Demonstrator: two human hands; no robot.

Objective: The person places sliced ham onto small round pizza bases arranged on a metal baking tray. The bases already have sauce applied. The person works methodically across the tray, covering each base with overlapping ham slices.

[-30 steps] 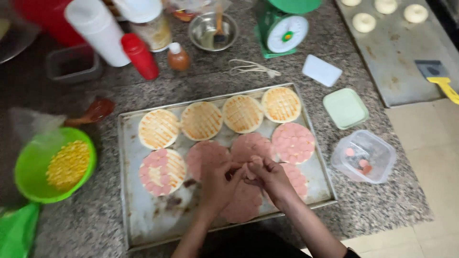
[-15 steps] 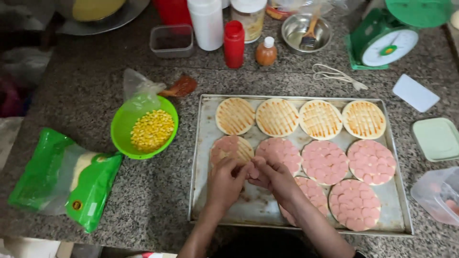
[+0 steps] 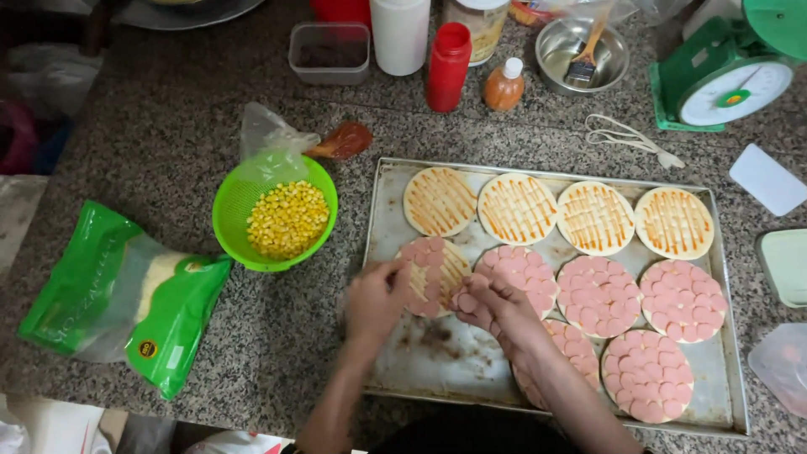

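Note:
A metal baking tray (image 3: 420, 353) holds several small round dough bases. The back row (image 3: 517, 208) carries only orange sauce stripes. Those nearer me are covered with pink sausage slices (image 3: 598, 294). One base at the left (image 3: 433, 273) is only partly covered. My left hand (image 3: 376, 298) rests at that base's left edge with fingers curled. My right hand (image 3: 487, 304) sits just right of it, pinching pink sausage slices between the fingertips.
A green colander of corn kernels (image 3: 286, 220) stands left of the tray, with a green bag of shredded cheese (image 3: 126, 294) further left. Bottles (image 3: 448, 65), a steel bowl with a brush (image 3: 593, 52), a green kitchen scale (image 3: 727, 71) and plastic lids (image 3: 767, 178) line the back and right.
The view has swung left, bringing the colander and cheese bag in. My hands have moved from the tray's middle to the partly covered base at its left.

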